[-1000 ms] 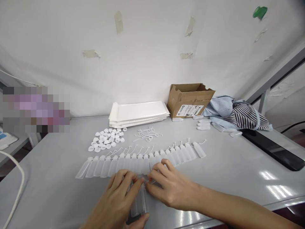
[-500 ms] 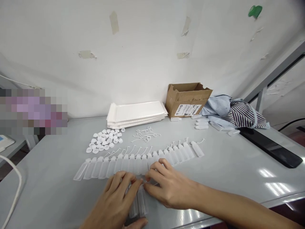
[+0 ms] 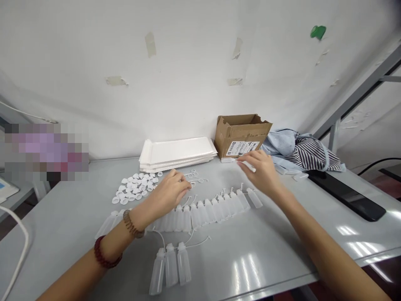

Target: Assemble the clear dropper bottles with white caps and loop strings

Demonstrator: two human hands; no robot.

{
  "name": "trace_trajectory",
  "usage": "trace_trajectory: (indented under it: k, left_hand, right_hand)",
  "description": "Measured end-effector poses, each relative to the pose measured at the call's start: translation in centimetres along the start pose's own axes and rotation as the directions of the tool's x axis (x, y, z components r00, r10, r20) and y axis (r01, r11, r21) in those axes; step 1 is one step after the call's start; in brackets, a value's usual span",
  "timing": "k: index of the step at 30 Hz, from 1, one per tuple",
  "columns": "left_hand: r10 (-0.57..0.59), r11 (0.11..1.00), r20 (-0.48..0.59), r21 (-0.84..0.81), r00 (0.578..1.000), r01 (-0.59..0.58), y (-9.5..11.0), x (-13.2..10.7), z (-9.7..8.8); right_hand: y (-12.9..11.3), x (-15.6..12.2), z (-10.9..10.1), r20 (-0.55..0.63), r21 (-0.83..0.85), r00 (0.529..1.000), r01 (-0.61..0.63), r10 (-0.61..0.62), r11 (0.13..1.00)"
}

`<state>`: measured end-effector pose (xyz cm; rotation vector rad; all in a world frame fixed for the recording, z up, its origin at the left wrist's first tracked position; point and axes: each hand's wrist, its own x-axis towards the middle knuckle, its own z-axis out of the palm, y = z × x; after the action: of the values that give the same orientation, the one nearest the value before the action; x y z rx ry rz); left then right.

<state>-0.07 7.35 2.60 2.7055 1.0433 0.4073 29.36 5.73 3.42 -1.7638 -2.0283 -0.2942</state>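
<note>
My left hand [image 3: 169, 193] reaches over a long row of small translucent plastic bottles [image 3: 216, 207], fingers curled and pinched at the loose white strap loops [image 3: 196, 176] behind the row. My right hand [image 3: 260, 170] is stretched toward the small bottles lying by the cardboard box [image 3: 241, 134], fingers apart, with nothing seen in it. Three bottles [image 3: 170, 264] with straps lie side by side near the front edge of the grey table [image 3: 282, 234].
A heap of white caps [image 3: 134, 189] lies left of the strap loops. A stack of white trays [image 3: 177, 152] rests against the wall. Striped and blue cloth [image 3: 302, 151] and a black flat object [image 3: 346, 194] lie at right. A white cable [image 3: 19, 251] hangs at left.
Both hands left the bottles at the front edge and moved away from me: the left to the strap loops, the right toward the box. Three bottles now lie uncovered at the front.
</note>
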Motion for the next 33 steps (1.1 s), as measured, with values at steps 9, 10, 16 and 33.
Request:
trace_trajectory:
  k: [9, 10, 16, 33]
  left_hand:
    - [-0.006, 1.000, 0.026, 0.014, 1.000, 0.005, -0.8, 1.0, 1.4]
    - [-0.008, 1.000, 0.022, 0.010, 1.000, 0.008, -0.8, 1.0, 1.5]
    - [-0.025, 0.998, -0.015, -0.064, 1.000, 0.024, -0.9, 0.9, 1.0]
    - [-0.485, 0.323, 0.058, -0.915, 0.873, 0.240, 1.9, -2.9, -3.7]
  right_hand:
    - [8.0, 0.4, -0.1, 0.258, -0.178, 0.923, -0.245, 0.285, 0.953]
    - [8.2, 0.3, 0.0, 0.280, -0.189, 0.915, -0.244, 0.291, 0.951]
    - [7.5, 0.2, 0.5, 0.344, -0.253, 0.890, -0.219, 0.300, 0.942]
    - [3.3, -0.3, -0.3, 0.206, -0.286, 0.961, -0.122, 0.185, 0.951]
